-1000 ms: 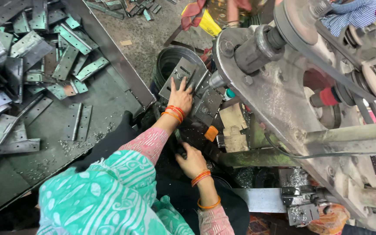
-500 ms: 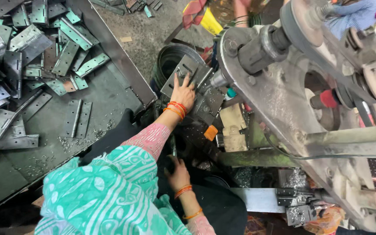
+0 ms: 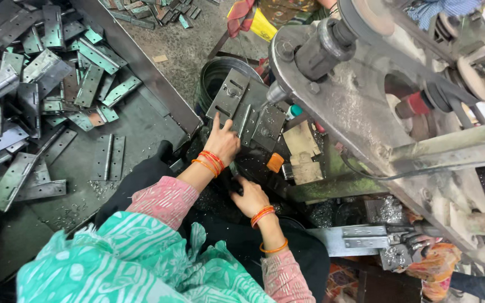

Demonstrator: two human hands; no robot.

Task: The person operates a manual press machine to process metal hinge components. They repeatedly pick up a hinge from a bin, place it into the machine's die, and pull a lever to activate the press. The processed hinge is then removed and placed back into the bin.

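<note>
Steel hinge plate point(image 3: 237, 104) lies just above the left hand point(image 3: 223, 143), touching.

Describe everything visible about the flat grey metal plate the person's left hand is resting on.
The flat grey metal plate looks like dull steel, roughly rectangular, with slots and small holes in its face. It lies tilted over the dark round bin beside the grey press machine, next to a second similar plate. The left hand presses its fingers on the lower edge; the right hand stays apart, lower down.
</note>
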